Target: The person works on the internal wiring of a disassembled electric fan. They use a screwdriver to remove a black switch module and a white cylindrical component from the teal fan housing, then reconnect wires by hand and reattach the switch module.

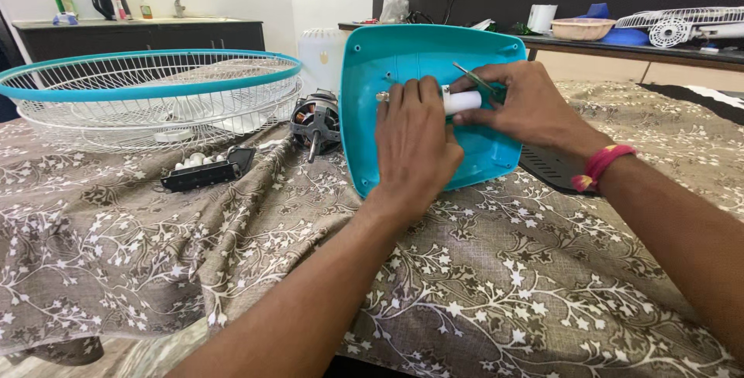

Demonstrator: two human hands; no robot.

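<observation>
On the bed, the white cylinder (pixel 463 102) lies crosswise inside the teal fan base (pixel 418 52), between both hands: right hand (pixel 527 107) apparently pinching it, left hand (pixel 415 141) fingers pressed flat alongside.

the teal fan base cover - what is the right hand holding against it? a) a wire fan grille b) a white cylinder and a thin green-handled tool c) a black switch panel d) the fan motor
b: the right hand grips a white cylinder and a thin green-handled tool inside the teal fan base cover, while the fan motor, black switch panel and wire fan grille lie apart on the tablecloth.
</observation>
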